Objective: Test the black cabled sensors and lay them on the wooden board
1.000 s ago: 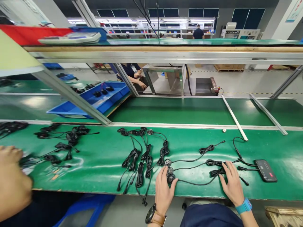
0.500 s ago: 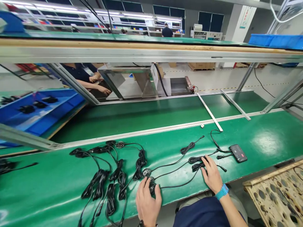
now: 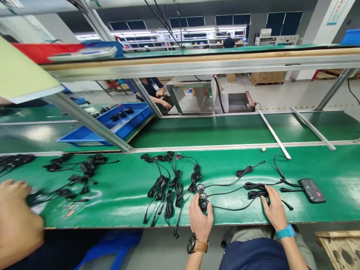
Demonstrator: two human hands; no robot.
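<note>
My left hand [image 3: 200, 217] curls its thumb and fingers around the lowest of three round black camera-like parts [image 3: 203, 205], which are grouped on the green bench. From each part a black cable runs right into a tied coil. My right hand [image 3: 275, 210] has thumb and fingertips at the right ends of two neighbouring cable coils [image 3: 254, 194], with the lower one between them. The third coil [image 3: 244, 171] lies farther back, touched by neither hand. Right of my right hand rests a flat black box [image 3: 312, 190] with cable leads and a red mark.
Several coiled black cables [image 3: 168, 204] lie left of my left hand. At far left, another person's hand [image 3: 17, 206] is by more cables. A blue tray [image 3: 132, 123] stands beyond the frame post. White strips [image 3: 274, 135] cross the bench's back rail. A wooden board with holes [image 3: 341, 249] sits lower right.
The view has swung left, bringing in the other person's hand and more cables. Both my hands stay at the same round parts and coils, with little visible movement.
</note>
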